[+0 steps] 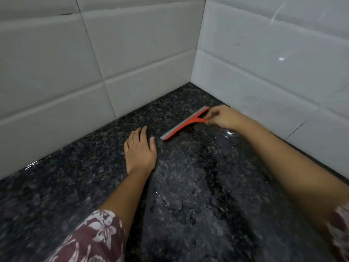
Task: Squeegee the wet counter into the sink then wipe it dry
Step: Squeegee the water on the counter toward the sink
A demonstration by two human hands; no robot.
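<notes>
An orange squeegee [186, 123] with a grey rubber blade rests blade-down on the dark speckled granite counter [75, 186], near the corner of the tiled walls. My right hand [224, 117] grips its short handle at the right end. My left hand [140, 150] lies flat on the counter, fingers spread, just left of the blade's near end and apart from it. A film of water and droplets [188, 195] covers the counter between my two forearms. The sink is out of view.
White tiled walls [94, 63] close off the counter at the back and on the right [273, 82], meeting in a corner just beyond the squeegee. My floral sleeves show at the bottom edge.
</notes>
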